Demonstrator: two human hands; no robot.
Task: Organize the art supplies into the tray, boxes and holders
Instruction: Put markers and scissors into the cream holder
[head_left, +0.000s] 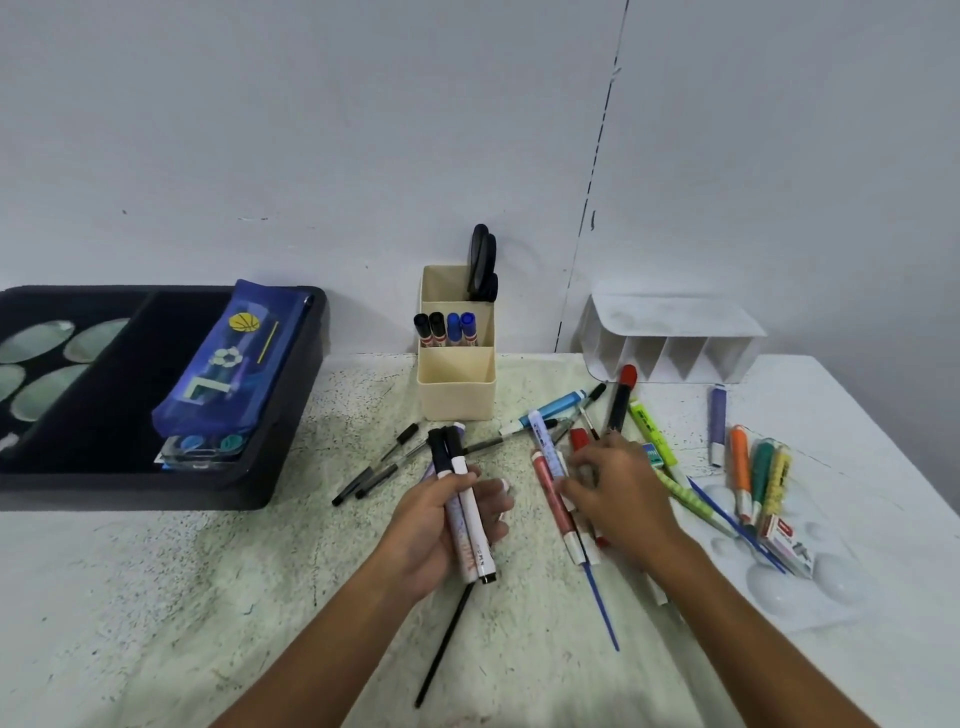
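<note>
Your left hand (441, 525) gripped a bundle of markers (462, 499) above the desk's (156, 597) middle. Your right hand (618, 499), fingers curled, pinched a pale marker (545, 447) in the loose pile (623, 441). A cream holder (457, 384) stood at the back edge, against a white wall (311, 130); a black tray (270, 467) sat at the left.

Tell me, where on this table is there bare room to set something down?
Bare cloth lies in the near left corner, in front of the black tray. The cream holder has an empty front compartment. It is crowded around the right hand, where markers pile up, and on the white palette. The left hand grips markers.
</note>
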